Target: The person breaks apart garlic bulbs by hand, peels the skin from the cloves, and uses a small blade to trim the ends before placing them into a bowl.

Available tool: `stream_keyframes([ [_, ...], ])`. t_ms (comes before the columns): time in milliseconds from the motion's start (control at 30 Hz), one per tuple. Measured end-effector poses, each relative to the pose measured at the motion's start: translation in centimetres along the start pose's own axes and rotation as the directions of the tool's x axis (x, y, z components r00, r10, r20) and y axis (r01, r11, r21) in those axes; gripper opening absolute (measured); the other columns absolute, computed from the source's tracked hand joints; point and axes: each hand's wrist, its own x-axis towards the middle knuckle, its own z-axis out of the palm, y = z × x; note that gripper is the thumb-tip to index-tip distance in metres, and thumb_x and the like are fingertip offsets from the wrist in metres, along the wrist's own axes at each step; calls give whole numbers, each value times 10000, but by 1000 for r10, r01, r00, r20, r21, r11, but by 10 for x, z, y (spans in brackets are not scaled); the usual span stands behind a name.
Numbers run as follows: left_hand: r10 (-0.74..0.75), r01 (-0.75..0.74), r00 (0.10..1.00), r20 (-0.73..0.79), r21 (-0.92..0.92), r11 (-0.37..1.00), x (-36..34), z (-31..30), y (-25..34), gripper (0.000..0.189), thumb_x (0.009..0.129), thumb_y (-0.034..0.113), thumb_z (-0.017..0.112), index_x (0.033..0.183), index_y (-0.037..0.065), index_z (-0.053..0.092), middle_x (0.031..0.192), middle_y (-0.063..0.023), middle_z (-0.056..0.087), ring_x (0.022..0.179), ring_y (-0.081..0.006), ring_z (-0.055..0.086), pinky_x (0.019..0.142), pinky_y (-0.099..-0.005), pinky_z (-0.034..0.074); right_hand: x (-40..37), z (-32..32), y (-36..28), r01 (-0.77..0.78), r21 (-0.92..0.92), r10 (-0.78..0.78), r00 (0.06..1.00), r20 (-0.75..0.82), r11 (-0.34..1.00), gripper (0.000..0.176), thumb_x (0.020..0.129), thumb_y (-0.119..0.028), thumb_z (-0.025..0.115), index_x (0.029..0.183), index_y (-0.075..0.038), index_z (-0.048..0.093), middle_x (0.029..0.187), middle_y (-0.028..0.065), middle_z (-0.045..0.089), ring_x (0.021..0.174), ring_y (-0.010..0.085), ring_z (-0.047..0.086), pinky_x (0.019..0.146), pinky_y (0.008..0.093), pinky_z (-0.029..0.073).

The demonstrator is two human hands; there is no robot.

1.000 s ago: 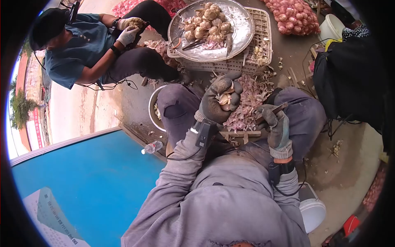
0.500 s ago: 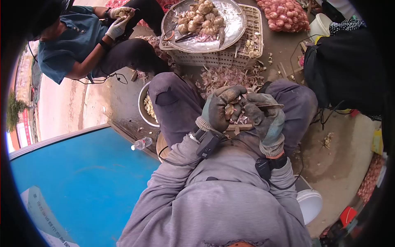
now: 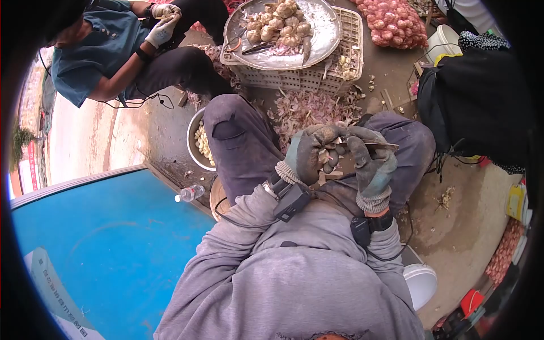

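Observation:
My left hand (image 3: 307,156), in a dirty grey work glove, is closed around a partly broken garlic bulb (image 3: 325,155) with pinkish skin. Just to its right, my right hand (image 3: 371,170) wears a similar glove and grips a knife (image 3: 381,145), its flat blade pointing right. The fingertips of both hands nearly meet over the garlic, so the knife's handle is mostly hidden. Below and beyond them, loose garlic skins (image 3: 311,110) lie heaped on the ground between my knees.
Ahead, a round metal tray (image 3: 326,48) with whole garlic bulbs (image 3: 286,25) rests on a plastic crate (image 3: 354,37). A bowl (image 3: 192,148) of peeled cloves stands by my left knee. Another person (image 3: 102,54) sits upper left. A blue board (image 3: 113,226) and bottle (image 3: 190,193) lie left.
Both hands have shifted slightly down and right, with the knife still in my right hand. The blade has moved a little to the right. The other person's hands have moved slightly.

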Motion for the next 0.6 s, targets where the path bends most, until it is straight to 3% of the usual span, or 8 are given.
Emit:
stream_keyframes([
  [33,-95,92,995,-10,-151,984,-1,4,3,358,1027,221,564,1220,-77,609,818,-72,632,556,-93,554,452,-219,419,4,0,-11,-125,114,130,991,-38,986,231,993,-119,618,1135,54,674,994,96,721,853,185,707,763,278,581],
  [67,-98,95,995,-9,-152,984,-3,9,7,358,1027,221,564,1220,-77,609,818,-72,632,556,-93,554,452,-219,419,6,-1,-16,-241,229,262,963,-62,943,195,989,-90,621,1107,49,691,937,81,727,786,169,709,717,273,579],
  [133,-120,113,993,-3,-324,939,-6,20,15,387,1015,207,576,1285,-70,591,824,-77,636,541,-91,539,452,-215,417,9,-7,-4,-221,259,252,963,-93,940,222,993,-133,633,1112,45,690,913,82,725,747,158,703,676,269,574],
  [233,-57,54,998,-19,-101,993,-6,26,15,414,996,184,593,1332,-58,573,844,-93,653,530,-90,531,454,-213,412,7,-13,6,-183,330,228,968,-102,926,285,984,-209,664,1121,40,688,887,83,723,697,145,695,621,263,564],
  [333,-47,36,996,-73,-138,990,-5,28,9,400,984,178,604,1317,-43,586,859,-101,665,523,-90,526,454,-212,405,9,-14,7,-259,373,314,945,-94,891,396,952,-309,710,1137,39,677,878,82,720,647,139,680,568,242,539],
  [433,-28,13,997,-72,-190,982,-3,22,3,392,982,194,617,1299,-36,596,896,-117,680,532,-93,538,457,-212,403,8,-17,15,-323,171,344,933,-107,931,405,998,-327,592,1146,43,666,882,97,717,655,158,678,582,254,535],
  [500,-35,18,996,-76,-217,976,-1,23,0,390,982,199,623,1293,-34,598,912,-127,683,537,-98,545,457,-212,403,6,-21,24,-294,433,346,937,-43,852,466,1007,-342,447,1150,46,663,877,113,716,679,181,677,615,277,537],
  [600,-35,20,998,-52,-254,967,0,18,-6,386,981,207,632,1283,-33,602,937,-145,687,546,-104,557,458,-214,404,6,-19,22,-274,439,315,949,-23,856,509,985,-327,363,1154,50,661,882,129,717,713,201,682,645,296,542],
])
